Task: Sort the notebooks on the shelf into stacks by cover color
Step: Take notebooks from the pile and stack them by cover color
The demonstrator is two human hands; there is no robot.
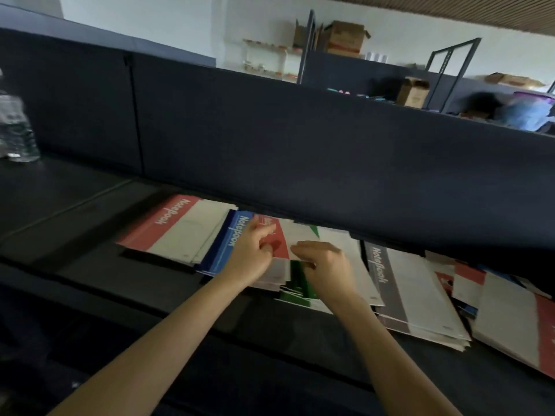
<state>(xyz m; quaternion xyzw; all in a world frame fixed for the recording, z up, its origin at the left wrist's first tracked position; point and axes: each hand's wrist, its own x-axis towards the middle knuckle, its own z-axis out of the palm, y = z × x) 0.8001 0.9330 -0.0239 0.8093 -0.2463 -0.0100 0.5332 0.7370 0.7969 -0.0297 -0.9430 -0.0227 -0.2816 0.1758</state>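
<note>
Dark shelf [90, 235]: left hand [249, 256] pinches red notebook [281, 248], right hand [324, 265] beside it.

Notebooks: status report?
Left hand pinches red notebook atop middle pile. Right hand on same pile, grip unclear. Mixed heap unsorted at right.

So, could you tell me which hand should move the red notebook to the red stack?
The left hand: it pinches the red notebook, and the red stack lies on its side.
</note>
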